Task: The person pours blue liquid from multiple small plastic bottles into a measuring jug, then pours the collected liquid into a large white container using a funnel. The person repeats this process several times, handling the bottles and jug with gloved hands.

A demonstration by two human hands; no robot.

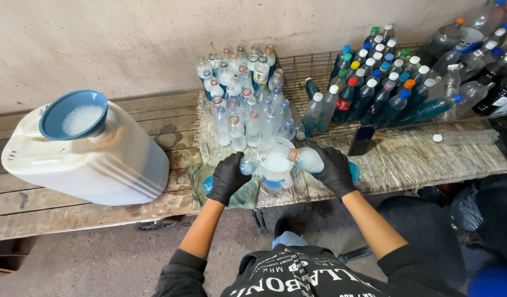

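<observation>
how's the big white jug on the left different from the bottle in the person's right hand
The white jug is far bigger than the small bottle. The jug stands free on the wooden bench, untouched; the bottle is gripped by the gloved right hand. The jug carries a blue funnel holding foam in its mouth; the bottle lies tipped sideways, its mouth over a clear funnel steadied by the left hand. Both look pale plastic.

Single head view: you look steeply down from above at the wooden bench [99, 214], close, facing the wall [127, 44]
</observation>
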